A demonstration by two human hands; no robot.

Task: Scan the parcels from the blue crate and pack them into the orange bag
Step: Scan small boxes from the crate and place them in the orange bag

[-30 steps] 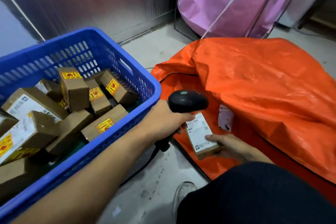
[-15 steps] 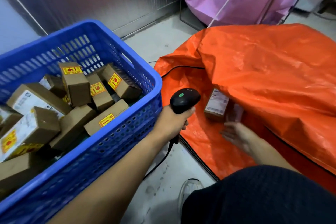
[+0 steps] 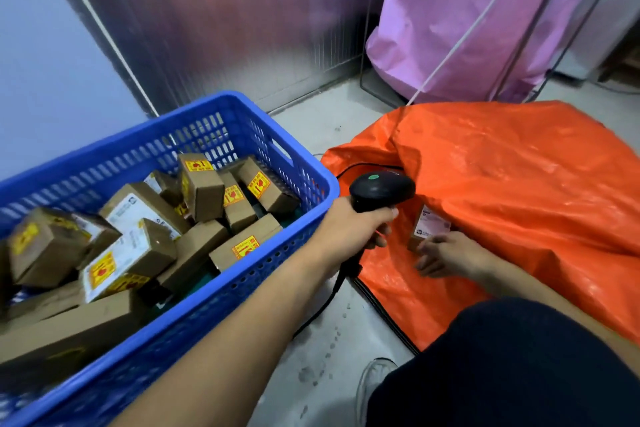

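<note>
The blue crate (image 3: 311,180) stands on the left, holding several brown cardboard parcels (image 3: 201,191) with yellow and white labels. At the crate's right corner my left hand (image 3: 356,229) grips a black barcode scanner (image 3: 381,189). The orange bag (image 3: 519,191) lies on the floor to the right with its mouth toward me. A small parcel with a white label (image 3: 431,224) lies just inside that mouth, partly under the bag's upper flap. Beside the parcel's near edge is my right hand (image 3: 446,253), fingers loosely spread and holding nothing. Whether the fingertips touch the parcel is unclear.
A pink bag (image 3: 467,17) hangs in a wire frame behind the orange bag. A metal wall panel (image 3: 242,28) runs behind the crate. My dark-trousered knee (image 3: 512,367) and a shoe (image 3: 374,381) fill the lower right. The scanner's cable (image 3: 332,298) trails over the concrete floor.
One second ago my right hand held the labelled parcel under the scanner. It then let the parcel go into the orange bag's mouth. The view has tilted up slightly.
</note>
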